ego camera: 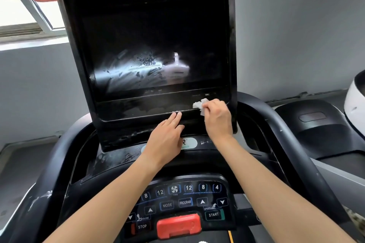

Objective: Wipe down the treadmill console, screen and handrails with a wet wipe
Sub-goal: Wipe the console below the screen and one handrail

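Observation:
The treadmill's big black screen (150, 45) fills the upper middle, streaked with wet smears across its lower half. My right hand (217, 118) pinches a crumpled white wet wipe (199, 104) against the ledge under the screen, near its right corner. My left hand (167, 136) lies flat with fingers together on the same ledge, left of the wipe, holding nothing. Below my forearms sits the console button panel (185, 201) with a red safety key (178, 225). Black handrails curve down on the left (45, 179) and right (292, 144).
A grey wall stands behind the treadmill, with a window (17, 6) at the upper left. To the right is a second machine's black base (320, 124) and a white rounded housing (355, 100). Smudges mark the console deck below the screen.

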{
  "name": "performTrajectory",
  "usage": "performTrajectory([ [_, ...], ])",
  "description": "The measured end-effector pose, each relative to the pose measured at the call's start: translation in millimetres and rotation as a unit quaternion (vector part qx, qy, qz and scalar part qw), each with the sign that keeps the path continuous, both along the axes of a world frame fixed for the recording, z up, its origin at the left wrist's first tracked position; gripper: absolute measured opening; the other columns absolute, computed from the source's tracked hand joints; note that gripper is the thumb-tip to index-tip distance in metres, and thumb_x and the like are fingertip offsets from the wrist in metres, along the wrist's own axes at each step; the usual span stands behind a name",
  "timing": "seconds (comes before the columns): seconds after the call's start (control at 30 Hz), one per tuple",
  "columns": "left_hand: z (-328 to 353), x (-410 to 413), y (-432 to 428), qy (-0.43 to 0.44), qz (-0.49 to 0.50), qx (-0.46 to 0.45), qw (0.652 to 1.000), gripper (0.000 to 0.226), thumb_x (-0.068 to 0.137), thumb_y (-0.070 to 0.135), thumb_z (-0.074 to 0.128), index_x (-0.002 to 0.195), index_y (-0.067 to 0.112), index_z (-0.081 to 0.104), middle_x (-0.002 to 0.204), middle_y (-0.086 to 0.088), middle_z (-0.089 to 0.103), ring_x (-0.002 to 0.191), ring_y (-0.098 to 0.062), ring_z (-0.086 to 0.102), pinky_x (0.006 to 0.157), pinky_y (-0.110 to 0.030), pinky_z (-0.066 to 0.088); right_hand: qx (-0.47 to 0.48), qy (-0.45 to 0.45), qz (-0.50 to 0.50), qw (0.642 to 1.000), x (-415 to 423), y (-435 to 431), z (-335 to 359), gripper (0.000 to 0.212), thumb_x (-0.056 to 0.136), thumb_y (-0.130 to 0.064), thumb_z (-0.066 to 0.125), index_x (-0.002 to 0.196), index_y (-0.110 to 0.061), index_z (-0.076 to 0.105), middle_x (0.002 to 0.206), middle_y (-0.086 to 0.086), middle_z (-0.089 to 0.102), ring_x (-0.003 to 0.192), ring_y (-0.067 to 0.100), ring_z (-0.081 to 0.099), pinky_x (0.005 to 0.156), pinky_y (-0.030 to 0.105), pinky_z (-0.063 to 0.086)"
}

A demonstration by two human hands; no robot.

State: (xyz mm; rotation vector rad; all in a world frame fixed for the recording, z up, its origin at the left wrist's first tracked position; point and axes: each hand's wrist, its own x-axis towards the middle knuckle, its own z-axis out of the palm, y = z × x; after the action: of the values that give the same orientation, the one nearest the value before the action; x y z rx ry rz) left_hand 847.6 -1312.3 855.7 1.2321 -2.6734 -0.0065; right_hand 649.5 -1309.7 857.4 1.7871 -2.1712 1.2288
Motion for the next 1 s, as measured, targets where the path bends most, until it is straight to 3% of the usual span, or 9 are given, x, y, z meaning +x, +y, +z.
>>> performTrajectory([
  [0.2,4.2,3.3,0.7,-0.003,0.005,0.005,1.0,0.045,0.091,0.018,0.063,0.135,0.011,0.066,0.16,-0.015,0.039,0.152,-0.026,0.032,0.122,-0.039,0.033,0.048,0.051,0.116,0.991,18.3,-10.4,7.0,0.013,0.099,-0.01,0.059,0.094,-0.011,0.071,0.086,0.002,0.061,0.078,0.019,0.053,0.069,0.037,0.052],
  [0.4,1.8,22.5,5.5,0.007,0.049,-0.016,0.999,0.04,0.089,0.015,0.063,0.128,0.01,0.069,0.158,-0.017,0.043,0.152,-0.03,0.032,0.123,-0.044,0.031,0.006,-0.043,-0.036,0.998,12.7,1.2,-2.7,0.014,0.098,-0.005,0.053,0.093,-0.007,0.066,0.09,0.004,0.058,0.081,0.021,0.052,0.072,0.036,0.051],
  [0.47,1.4,30.3,6.5,0.006,0.07,-0.021,0.997,0.042,0.09,0.016,0.062,0.131,0.01,0.067,0.16,-0.02,0.039,0.153,-0.033,0.03,0.124,-0.045,0.03,-0.002,-0.047,-0.042,0.998,27.7,1.1,-4.7,0.013,0.1,-0.006,0.052,0.094,-0.006,0.065,0.089,0.005,0.057,0.079,0.02,0.051,0.069,0.034,0.05],
  [0.77,3.2,50.3,4.9,-0.019,0.096,-0.013,0.995,0.047,0.093,0.024,0.058,0.139,0.013,0.06,0.163,-0.022,0.031,0.155,-0.033,0.024,0.127,-0.045,0.021,0.04,0.026,0.143,0.989,91.2,-23.1,3.5,0.011,0.097,-0.008,0.058,0.096,-0.014,0.067,0.088,0.001,0.058,0.079,0.02,0.054,0.069,0.036,0.052],
  [0.87,4.1,51.8,3.6,-0.007,0.094,-0.011,0.996,0.045,0.095,0.023,0.058,0.139,0.012,0.061,0.163,-0.02,0.032,0.155,-0.031,0.025,0.127,-0.045,0.021,0.024,0.046,0.119,0.992,70.9,-19.5,-1.4,0.011,0.099,-0.008,0.057,0.099,-0.012,0.068,0.09,0.001,0.056,0.081,0.02,0.053,0.07,0.036,0.051],
  [1.0,1.6,55.5,1.0,0.016,0.088,0.003,0.996,0.042,0.095,0.018,0.057,0.136,0.011,0.063,0.164,-0.017,0.031,0.155,-0.029,0.025,0.128,-0.042,0.02,-0.043,0.001,0.019,0.999,39.0,-2.9,-8.2,0.013,0.101,-0.003,0.053,0.094,-0.004,0.064,0.096,0.008,0.056,0.081,0.024,0.053,0.073,0.033,0.049],
])
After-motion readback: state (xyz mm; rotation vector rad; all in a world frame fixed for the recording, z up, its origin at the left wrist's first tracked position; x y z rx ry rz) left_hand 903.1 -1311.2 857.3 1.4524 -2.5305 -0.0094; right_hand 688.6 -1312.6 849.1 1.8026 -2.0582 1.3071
